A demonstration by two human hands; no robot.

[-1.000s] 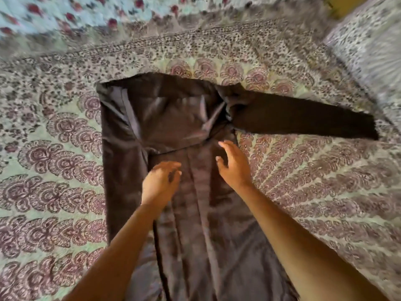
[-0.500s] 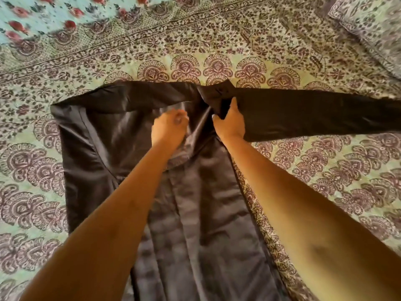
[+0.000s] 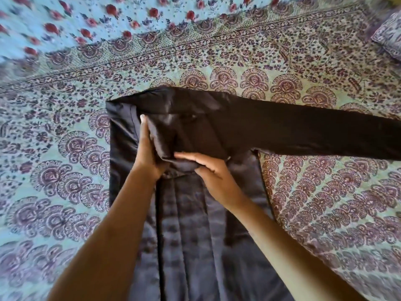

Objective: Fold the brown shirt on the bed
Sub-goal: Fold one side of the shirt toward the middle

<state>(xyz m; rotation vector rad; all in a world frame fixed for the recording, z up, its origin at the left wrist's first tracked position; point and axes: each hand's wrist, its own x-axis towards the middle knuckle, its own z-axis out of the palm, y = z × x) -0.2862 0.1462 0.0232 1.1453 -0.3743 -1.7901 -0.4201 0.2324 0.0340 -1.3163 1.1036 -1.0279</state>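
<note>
The dark brown shirt (image 3: 217, 224) lies flat on the bed, its body running toward me and one long sleeve (image 3: 314, 131) stretched out to the right. My left hand (image 3: 149, 153) grips the fabric at the collar area from the left side. My right hand (image 3: 206, 168) lies across the same bunch of fabric from the right, thumb tucked under and fingers pointing left. The collar itself is hidden under the folded cloth and my hands. The left side of the shirt is folded in over the body.
The bed is covered by a patterned purple and pale green spread (image 3: 65, 170). A light blue floral cloth (image 3: 76, 22) lies along the far side. A patterned pillow (image 3: 388, 38) sits at the top right corner.
Both hands went from hovering over the shirt's chest up to the collar area and closed on the fabric there. The cloth around the collar is now bunched and folded over.
</note>
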